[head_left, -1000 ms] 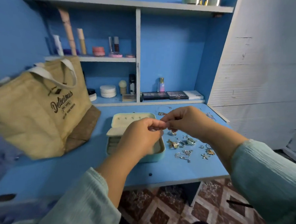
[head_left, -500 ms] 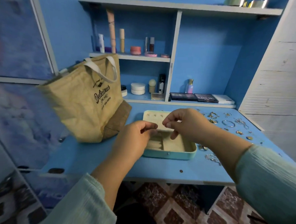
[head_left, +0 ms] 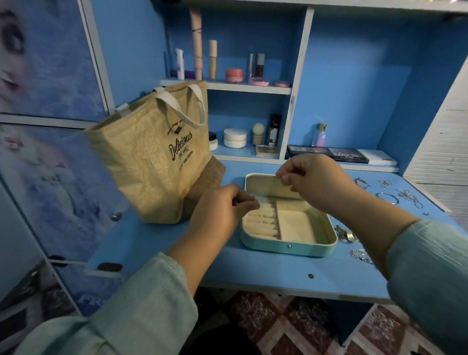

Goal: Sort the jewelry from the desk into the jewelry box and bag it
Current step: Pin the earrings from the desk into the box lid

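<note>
The blue table (head_left: 169, 252) carries the jute bag (head_left: 152, 156) at ten o'clock, standing ready for bagging. The jewelry box (head_left: 287, 245) lies open at centre, its ring rolls exposed. Loose jewelry (head_left: 405, 196) waits at two o'clock. The left hand (head_left: 220, 212) pinches what seems a ring over the rolls; the right hand (head_left: 311, 178) pinches something small, hard to tell what.

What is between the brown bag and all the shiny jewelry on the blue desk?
The open jewelry box sits between the bag and the loose jewelry, with both hands over it, in the head view.
</note>
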`<state>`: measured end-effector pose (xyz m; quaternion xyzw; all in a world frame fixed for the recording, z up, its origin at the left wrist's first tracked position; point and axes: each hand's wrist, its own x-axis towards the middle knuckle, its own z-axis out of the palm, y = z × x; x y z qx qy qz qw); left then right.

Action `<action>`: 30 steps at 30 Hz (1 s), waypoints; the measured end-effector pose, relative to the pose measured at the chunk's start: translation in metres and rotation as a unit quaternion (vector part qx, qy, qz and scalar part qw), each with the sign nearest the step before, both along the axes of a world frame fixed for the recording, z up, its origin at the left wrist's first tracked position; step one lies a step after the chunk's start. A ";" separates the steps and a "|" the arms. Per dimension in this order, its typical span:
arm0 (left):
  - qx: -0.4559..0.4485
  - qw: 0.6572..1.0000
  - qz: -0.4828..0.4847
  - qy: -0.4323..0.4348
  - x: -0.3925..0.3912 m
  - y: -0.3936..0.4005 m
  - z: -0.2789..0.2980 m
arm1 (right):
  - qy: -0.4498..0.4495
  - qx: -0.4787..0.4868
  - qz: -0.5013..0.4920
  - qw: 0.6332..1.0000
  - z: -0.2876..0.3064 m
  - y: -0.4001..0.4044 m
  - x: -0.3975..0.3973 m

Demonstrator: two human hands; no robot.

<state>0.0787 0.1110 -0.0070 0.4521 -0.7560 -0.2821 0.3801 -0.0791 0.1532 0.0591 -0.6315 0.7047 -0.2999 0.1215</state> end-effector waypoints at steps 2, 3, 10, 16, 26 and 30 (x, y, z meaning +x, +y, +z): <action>-0.025 1.000 0.006 -0.005 -0.002 -0.008 0.001 | 0.030 -0.003 -0.001 1.000 0.003 -0.008 0.001; -0.032 0.999 0.007 -0.007 -0.003 -0.012 0.001 | 0.041 -0.004 -0.003 0.999 0.003 -0.012 0.001; -0.117 0.993 -0.001 -0.002 -0.021 -0.047 -0.012 | 0.095 -0.040 0.006 0.995 -0.006 -0.032 -0.003; -0.226 0.973 0.054 0.005 -0.032 -0.063 -0.018 | 0.092 -0.056 0.000 0.994 -0.009 -0.040 -0.009; -0.147 0.987 0.013 0.058 -0.032 -0.065 -0.023 | 0.082 -0.055 -0.011 0.995 -0.009 -0.035 -0.011; -0.132 0.990 0.003 0.058 -0.033 -0.065 -0.025 | 0.088 -0.056 -0.007 0.995 -0.010 -0.031 -0.011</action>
